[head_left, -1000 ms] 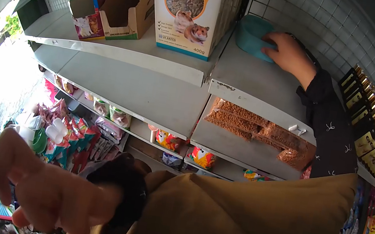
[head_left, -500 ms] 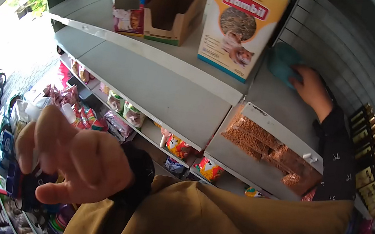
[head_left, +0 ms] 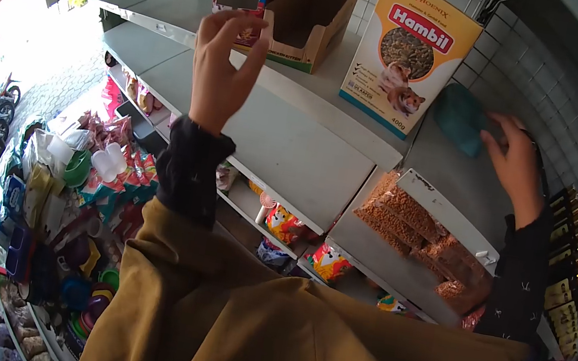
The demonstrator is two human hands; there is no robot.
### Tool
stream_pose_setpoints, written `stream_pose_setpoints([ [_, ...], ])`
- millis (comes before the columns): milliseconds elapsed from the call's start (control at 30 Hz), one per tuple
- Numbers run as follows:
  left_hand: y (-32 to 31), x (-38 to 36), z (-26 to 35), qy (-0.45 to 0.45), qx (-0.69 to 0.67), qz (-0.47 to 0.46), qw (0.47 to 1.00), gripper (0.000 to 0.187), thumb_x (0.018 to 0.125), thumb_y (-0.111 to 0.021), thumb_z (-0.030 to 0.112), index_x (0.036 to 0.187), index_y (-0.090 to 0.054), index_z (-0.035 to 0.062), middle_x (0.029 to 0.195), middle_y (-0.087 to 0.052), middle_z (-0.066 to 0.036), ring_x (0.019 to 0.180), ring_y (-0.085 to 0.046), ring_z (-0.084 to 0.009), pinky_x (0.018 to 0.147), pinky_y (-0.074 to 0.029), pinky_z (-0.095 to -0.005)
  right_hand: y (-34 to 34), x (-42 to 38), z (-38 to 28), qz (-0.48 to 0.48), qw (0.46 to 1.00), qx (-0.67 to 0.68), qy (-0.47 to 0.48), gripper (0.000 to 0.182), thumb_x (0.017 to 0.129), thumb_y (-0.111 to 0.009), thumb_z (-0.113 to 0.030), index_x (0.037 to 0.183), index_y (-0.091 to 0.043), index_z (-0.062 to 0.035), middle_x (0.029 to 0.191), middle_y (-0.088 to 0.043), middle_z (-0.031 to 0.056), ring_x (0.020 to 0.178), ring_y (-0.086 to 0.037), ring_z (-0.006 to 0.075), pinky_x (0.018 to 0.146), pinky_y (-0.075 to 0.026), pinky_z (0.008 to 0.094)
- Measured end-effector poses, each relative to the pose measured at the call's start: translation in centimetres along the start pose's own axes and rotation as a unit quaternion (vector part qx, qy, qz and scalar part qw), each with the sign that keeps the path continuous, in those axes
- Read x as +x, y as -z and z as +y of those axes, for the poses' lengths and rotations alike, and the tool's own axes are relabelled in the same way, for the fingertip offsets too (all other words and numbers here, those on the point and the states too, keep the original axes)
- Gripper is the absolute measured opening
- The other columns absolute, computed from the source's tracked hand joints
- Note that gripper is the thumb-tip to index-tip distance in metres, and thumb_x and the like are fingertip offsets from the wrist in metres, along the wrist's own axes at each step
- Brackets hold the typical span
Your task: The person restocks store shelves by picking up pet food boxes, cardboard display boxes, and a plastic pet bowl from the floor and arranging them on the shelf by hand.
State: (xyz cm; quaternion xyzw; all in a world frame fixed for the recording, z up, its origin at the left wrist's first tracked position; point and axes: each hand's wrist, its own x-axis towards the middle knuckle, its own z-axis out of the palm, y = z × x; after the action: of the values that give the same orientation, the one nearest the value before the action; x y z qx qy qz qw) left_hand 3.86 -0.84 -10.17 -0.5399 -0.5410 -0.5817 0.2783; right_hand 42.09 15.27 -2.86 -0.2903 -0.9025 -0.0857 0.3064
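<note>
My left hand (head_left: 221, 71) is raised in front of the upper shelf with its fingers apart and nothing in them. In this view its fingertips overlap an open cardboard display carton (head_left: 335, 25) and a small printed pack (head_left: 245, 36). A crumpled teal cloth (head_left: 460, 119) lies on the shelf at the right. Beside the cloth's right edge, my right hand (head_left: 515, 160) has its thumb and fingers spread, the tips right at the fabric. Between the carton and the cloth stands a yellow and white Hambil hamster food box (head_left: 408, 59), upright.
Below the right shelf hang bags of brown pellets (head_left: 417, 231). A grey middle shelf (head_left: 293, 155) runs across, with colourful packs (head_left: 284, 223) lower down. Plastic bowls and bags (head_left: 97, 173) crowd the left side. Gold packets (head_left: 568, 270) line the far right.
My left hand has moved up and away from me, from the lower left to the front of the carton. My right hand's fingers have come off the top of the cloth to its right edge.
</note>
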Motion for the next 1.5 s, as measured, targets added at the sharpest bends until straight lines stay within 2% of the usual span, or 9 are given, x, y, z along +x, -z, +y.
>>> stream_pose_setpoints([
  [67,-0.2,1.1,-1.4,-0.137,0.199,0.064,0.968,0.029,0.079,-0.067,0.022,0.107,-0.062,0.0140,0.109,-0.055,-0.011,0.095,-0.055,-0.0234,0.072,-0.049,-0.0354,0.5,-0.5,-0.9,0.011,1.000,-0.003,0.008,0.030,0.085,-0.062,-0.012,0.112,-0.056,-0.0001,0.098,-0.058,0.0110,0.065,-0.051,0.0165,0.062,-0.044,0.0294],
  [200,-1.1,3.1,-0.8,-0.130,0.245,-0.004,0.961,0.038,0.077,-0.070,0.024,0.112,-0.060,0.0176,0.105,-0.057,-0.013,0.089,-0.058,-0.0277,0.075,-0.049,-0.0390,1.7,-1.7,-3.5,0.026,1.000,-0.015,0.001,0.027,0.085,-0.061,-0.010,0.110,-0.058,-0.0009,0.096,-0.058,0.0092,0.065,-0.049,0.0148,0.062,-0.044,0.0275],
  [233,-1.3,3.4,-1.1,-0.130,0.244,-0.005,0.961,0.038,0.077,-0.070,0.024,0.112,-0.060,0.0176,0.105,-0.057,-0.013,0.089,-0.058,-0.0277,0.075,-0.049,-0.0390,2.0,-2.0,-4.0,0.032,0.999,-0.012,-0.010,0.026,0.085,-0.061,-0.010,0.110,-0.058,-0.0011,0.095,-0.058,0.0086,0.064,-0.049,0.0139,0.062,-0.044,0.0268],
  [333,-2.0,4.2,-2.5,-0.014,0.242,-0.176,0.954,0.038,0.075,-0.071,0.024,0.109,-0.058,0.0144,0.099,-0.058,-0.014,0.082,-0.060,-0.0286,0.073,-0.049,-0.0384,2.7,-3.0,-4.3,0.048,0.998,-0.010,-0.035,0.025,0.085,-0.061,-0.009,0.109,-0.058,-0.0015,0.094,-0.058,0.0075,0.063,-0.048,0.0122,0.062,-0.043,0.0253],
  [467,-2.4,5.2,-4.4,-0.038,0.113,-0.237,0.964,0.027,0.077,-0.070,0.021,0.097,-0.057,0.0095,0.089,-0.058,-0.012,0.075,-0.060,-0.0278,0.069,-0.049,-0.0367,3.3,-4.4,-3.5,0.049,0.997,0.008,-0.060,0.024,0.085,-0.061,-0.008,0.108,-0.059,-0.0020,0.093,-0.057,0.0066,0.063,-0.048,0.0098,0.060,-0.043,0.0238],
  [600,-2.6,5.3,-4.2,-0.047,0.071,-0.237,0.968,0.021,0.077,-0.069,0.015,0.088,-0.054,0.0058,0.082,-0.058,-0.009,0.074,-0.059,-0.0248,0.066,-0.048,-0.0351,3.4,-5.8,-2.9,0.032,0.994,0.016,-0.101,0.024,0.085,-0.061,-0.007,0.108,-0.059,-0.0028,0.092,-0.058,0.0061,0.061,-0.048,0.0078,0.059,-0.043,0.0226],
  [767,-3.6,5.5,-3.7,-0.028,-0.026,-0.257,0.966,0.020,0.077,-0.069,0.012,0.088,-0.054,0.0053,0.078,-0.057,-0.008,0.072,-0.058,-0.0228,0.065,-0.047,-0.0332,3.4,-6.1,-3.3,0.019,0.992,0.021,-0.123,0.024,0.085,-0.061,-0.006,0.108,-0.060,-0.0035,0.092,-0.058,0.0045,0.062,-0.049,0.0063,0.059,-0.043,0.0219],
  [867,-4.6,5.6,-4.1,-0.063,-0.064,-0.256,0.962,0.021,0.076,-0.070,0.011,0.088,-0.054,0.0047,0.078,-0.057,-0.007,0.071,-0.057,-0.0216,0.064,-0.047,-0.0322,3.4,-6.2,-4.2,0.026,0.992,0.017,-0.121,0.024,0.084,-0.061,-0.006,0.108,-0.060,-0.0037,0.092,-0.058,0.0039,0.062,-0.049,0.0056,0.060,-0.043,0.0216],
  [1500,-1.2,5.5,-2.6,-0.098,-0.003,-0.280,0.955,0.021,0.076,-0.068,0.018,0.086,-0.054,0.0066,0.075,-0.058,-0.007,0.068,-0.058,-0.0251,0.060,-0.046,-0.0353,2.9,-4.8,-11.4,0.019,0.989,0.062,-0.134,0.026,0.083,-0.061,-0.003,0.109,-0.059,-0.0003,0.095,-0.059,0.0080,0.067,-0.052,0.0086,0.066,-0.045,0.0229],
])
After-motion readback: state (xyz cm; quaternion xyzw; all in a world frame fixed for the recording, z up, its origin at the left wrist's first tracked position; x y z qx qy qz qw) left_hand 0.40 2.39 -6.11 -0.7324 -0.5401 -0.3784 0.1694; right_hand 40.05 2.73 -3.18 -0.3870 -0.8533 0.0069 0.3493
